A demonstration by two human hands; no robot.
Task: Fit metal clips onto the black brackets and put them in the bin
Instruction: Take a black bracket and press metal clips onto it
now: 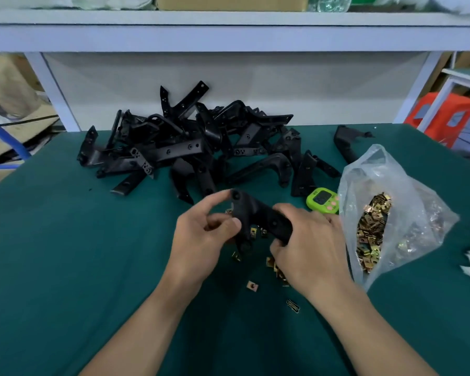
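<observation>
At centre, the left hand [201,240] pinches the bracket [255,213] at its 10 o'clock end and the right hand [307,248] clamps its 4 o'clock end. Pile [187,147] at 12 o'clock, bag [391,213] at 3, clips [251,286] underneath.

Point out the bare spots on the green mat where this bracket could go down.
Widest: the mat left of the left hand, in front of the bracket pile. Also the near strip between the forearms, and the corner below the bag of clips. Crowded: loose clips under the held bracket and right hand; the timer sits between pile and bag.
</observation>
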